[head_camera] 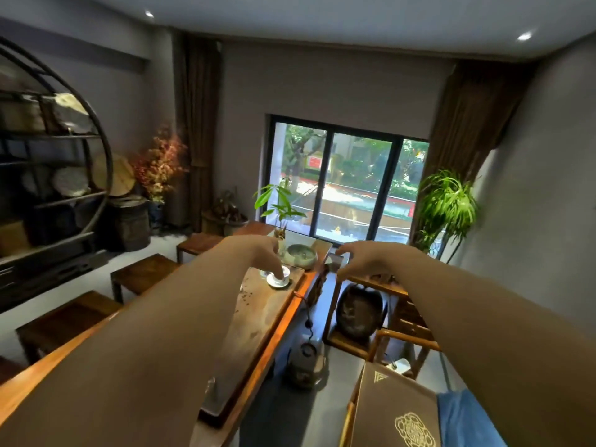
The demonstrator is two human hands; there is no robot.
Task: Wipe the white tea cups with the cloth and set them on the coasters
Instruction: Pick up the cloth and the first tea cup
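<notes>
At the far end of the long wooden table (pixel 258 333), your left hand (pixel 264 256) is down on a white tea cup (pixel 280 278).

Your left fingers curl over the cup, which sits on a small white coaster (pixel 274 283) on the dark tea tray (pixel 248 317), just in front of a round green bowl (pixel 301 255). Your right hand (pixel 358 258) hovers beside the table's right edge, fingers bent, pinching a small grey cloth (pixel 337 261). A kettle (pixel 306 359) stands on the floor below, and a patterned box (pixel 393 411) lies at lower right.
</notes>
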